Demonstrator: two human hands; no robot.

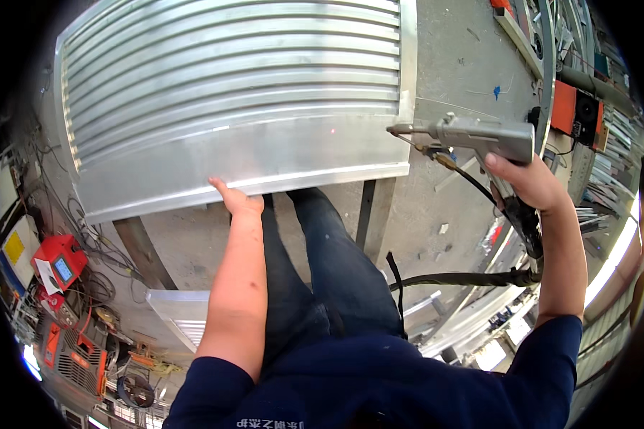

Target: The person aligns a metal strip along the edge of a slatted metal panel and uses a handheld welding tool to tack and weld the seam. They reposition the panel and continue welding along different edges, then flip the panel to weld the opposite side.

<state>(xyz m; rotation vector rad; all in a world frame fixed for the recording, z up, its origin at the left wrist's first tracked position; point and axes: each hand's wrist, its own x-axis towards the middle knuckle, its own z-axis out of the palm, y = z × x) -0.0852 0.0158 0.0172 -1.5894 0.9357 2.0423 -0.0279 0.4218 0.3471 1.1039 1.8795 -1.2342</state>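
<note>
A large silvery louvered metal panel (250,150) lies in front of me, with horizontal slats and a plain flat strip along its near side. My left hand (242,200) is at the panel's near edge, its thumb on top and its other fingers hidden below the rim. In my right hand (526,182) is a handheld laser welding gun (490,136), gripped by its handle. The gun's nozzle points left, over the panel's right frame, with a thin wire guide beneath it. A small red dot shows on the flat strip.
Metal legs (372,214) support the panel. From the gun, a thick black hose (472,279) runs past my right side. A red machine with a screen (59,263) stands at left among cables. Metal offcuts (619,164) are piled at right. Another louvered panel (179,311) lies lower left.
</note>
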